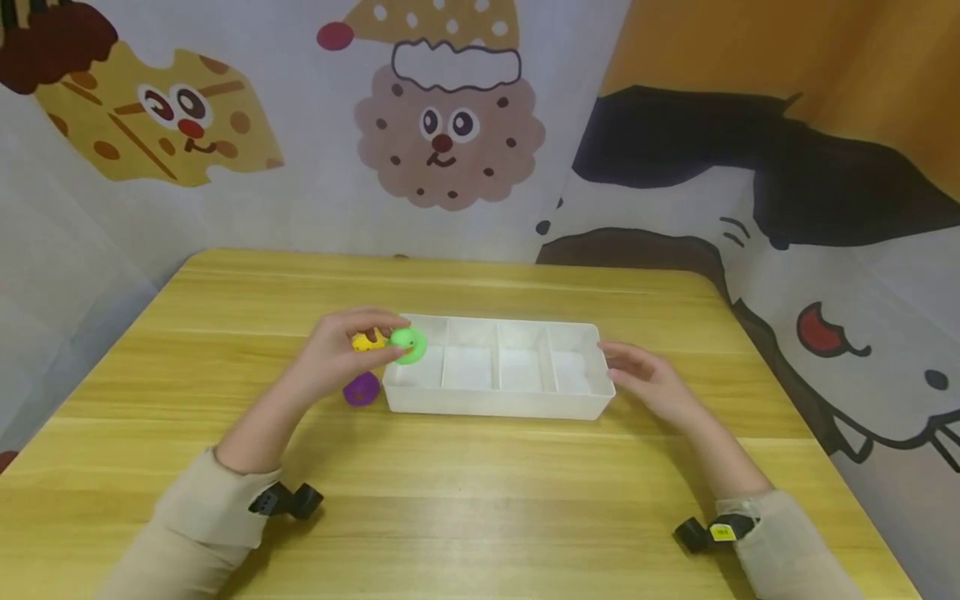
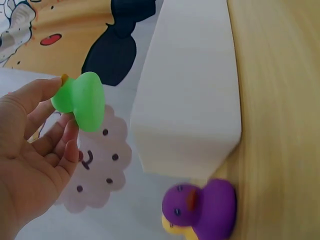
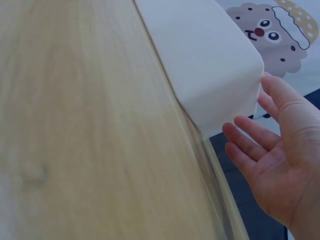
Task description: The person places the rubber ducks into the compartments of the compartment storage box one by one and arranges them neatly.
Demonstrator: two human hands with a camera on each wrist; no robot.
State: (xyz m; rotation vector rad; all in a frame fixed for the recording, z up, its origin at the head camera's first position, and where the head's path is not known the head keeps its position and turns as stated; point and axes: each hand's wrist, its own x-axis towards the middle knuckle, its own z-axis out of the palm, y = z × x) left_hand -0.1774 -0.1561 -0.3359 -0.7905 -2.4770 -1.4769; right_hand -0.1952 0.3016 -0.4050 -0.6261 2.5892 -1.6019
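Observation:
Between the thumb and fingers of my left hand (image 1: pixel 341 350) is a green rubber duck (image 1: pixel 409 345), held above the left end of a white four-compartment box (image 1: pixel 498 403). In the left wrist view my left hand (image 2: pixel 40 155) pinches the green duck (image 2: pixel 82 100) off to the side of the box (image 2: pixel 187 95). A purple duck (image 1: pixel 362 389) and a yellow one (image 1: pixel 369 341) stand just left of the box. My right hand (image 1: pixel 651 382) is at the box's right end, fingers relaxed; the right wrist view shows the hand (image 3: pixel 282 155) by the box corner (image 3: pixel 227 95).
The wooden table (image 1: pixel 480 500) runs up to a wall covering (image 1: pixel 300 217) printed with cartoon figures. Wrist cameras are strapped at the left cuff (image 1: pixel 285 501) and right cuff (image 1: pixel 712 534).

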